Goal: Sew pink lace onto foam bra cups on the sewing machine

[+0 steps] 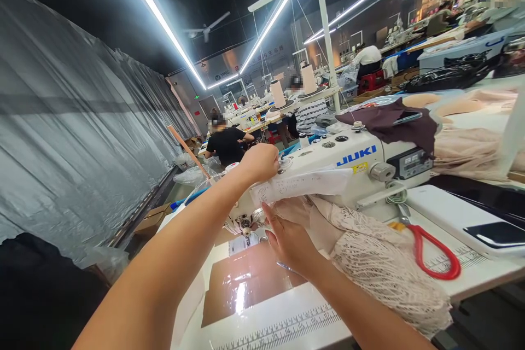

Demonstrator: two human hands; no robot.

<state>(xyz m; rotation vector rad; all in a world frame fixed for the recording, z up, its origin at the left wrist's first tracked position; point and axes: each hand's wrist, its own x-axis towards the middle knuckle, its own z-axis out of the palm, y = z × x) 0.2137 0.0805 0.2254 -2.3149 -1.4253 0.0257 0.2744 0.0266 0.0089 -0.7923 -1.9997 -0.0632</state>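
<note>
My left hand (261, 162) is closed, its fingertips at the upper front of a white sewing machine (315, 153); whatever they pinch is hidden. Lower down, my right hand (289, 240) has its index finger stretched towards the machine head, beside the needle area (246, 229). Its other fingers are curled, and a slim metal tool (286, 267) sticks out from under the palm. A strip of white paper with handwriting (303, 185) hangs across the machine's front. Beige lace fabric (377, 262) lies bunched under the machine arm, right of my right hand.
A brown glossy sheet (233, 290) and printed rulers (279, 333) lie on the white table. Red-handled scissors (437, 254) and a white box bearing a phone (496, 234) are at right. Thread cones (278, 93) stand behind. Co-workers (229, 145) sit further back.
</note>
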